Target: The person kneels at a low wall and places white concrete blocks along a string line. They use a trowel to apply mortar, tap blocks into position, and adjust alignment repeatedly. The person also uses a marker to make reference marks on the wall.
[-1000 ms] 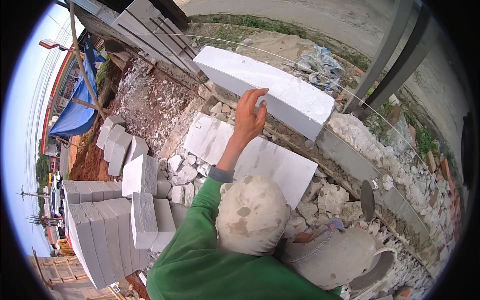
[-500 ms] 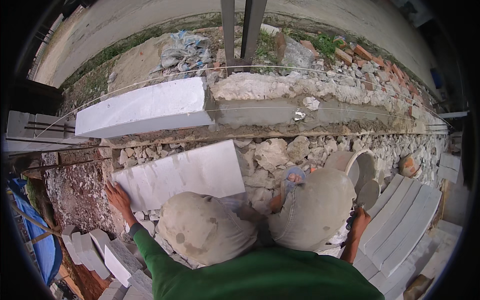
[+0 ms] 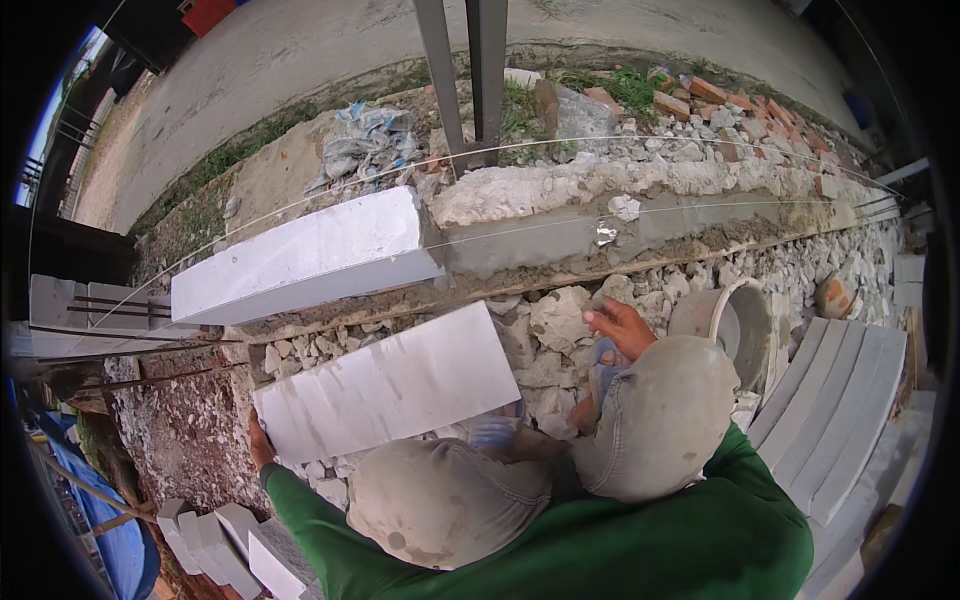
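A white lightweight concrete block point(image 3: 385, 385) lies tilted on the rubble in front of my knees, with dark wet streaks across it. My left hand point(image 3: 262, 445) grips its left end; the fingers are partly hidden against that end. Above the rubble, just past my right knee, my right hand point(image 3: 622, 328) is open and empty, fingers apart, short of the block's right end. Another white block point(image 3: 300, 255) sits on the low wall, its right end beside the grey mortar bed point(image 3: 530, 235).
Strings run along the wall. A mortar-stained bucket point(image 3: 740, 325) stands by my right knee, near stacked blocks point(image 3: 835, 405). More blocks point(image 3: 215, 545) lie at lower left. Thin steel bars point(image 3: 130, 305) stick out at left; metal posts point(image 3: 487, 90) rise beyond the wall.
My right hand has let go of the round-bladed trowel and moved from beside the bucket to over the rubble, toward the block. My left hand has closed in on the block's left end.
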`<action>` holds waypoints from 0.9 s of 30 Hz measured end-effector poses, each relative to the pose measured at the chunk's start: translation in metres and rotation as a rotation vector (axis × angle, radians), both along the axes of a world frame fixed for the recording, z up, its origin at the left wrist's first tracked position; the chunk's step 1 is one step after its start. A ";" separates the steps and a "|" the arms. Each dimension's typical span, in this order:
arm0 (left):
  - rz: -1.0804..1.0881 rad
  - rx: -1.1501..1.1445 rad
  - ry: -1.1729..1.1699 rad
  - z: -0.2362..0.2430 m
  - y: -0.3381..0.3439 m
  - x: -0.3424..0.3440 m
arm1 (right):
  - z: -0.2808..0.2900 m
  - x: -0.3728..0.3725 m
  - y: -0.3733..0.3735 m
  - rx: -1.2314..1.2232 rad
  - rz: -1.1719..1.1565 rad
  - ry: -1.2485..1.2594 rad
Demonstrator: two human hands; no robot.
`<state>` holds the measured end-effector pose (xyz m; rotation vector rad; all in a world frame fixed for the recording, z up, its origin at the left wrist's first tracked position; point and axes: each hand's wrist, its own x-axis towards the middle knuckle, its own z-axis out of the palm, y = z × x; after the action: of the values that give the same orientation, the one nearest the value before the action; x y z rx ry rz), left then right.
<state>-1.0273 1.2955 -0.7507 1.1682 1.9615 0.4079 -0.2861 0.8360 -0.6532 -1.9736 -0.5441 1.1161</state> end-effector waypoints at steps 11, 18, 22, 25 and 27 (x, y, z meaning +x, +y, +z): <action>0.044 0.021 -0.082 -0.023 -0.012 0.005 | -0.074 -0.107 0.127 0.191 0.397 0.628; 0.104 0.210 -0.226 -0.021 -0.050 0.025 | -0.026 -0.081 0.114 0.206 0.203 0.593; 0.240 0.037 -0.812 0.036 -0.111 0.066 | 0.033 -0.047 0.088 0.287 -0.006 0.561; 0.159 0.061 -0.784 0.081 -0.147 0.130 | 0.069 -0.013 0.064 0.209 -0.127 0.638; 0.084 0.024 -0.660 0.104 -0.157 0.179 | 0.086 0.017 0.050 0.090 -0.158 0.684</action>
<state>-0.8478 1.1389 -0.6469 0.8212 1.4282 0.7545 -0.2693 0.8855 -0.5674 -1.4009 -0.0685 1.5247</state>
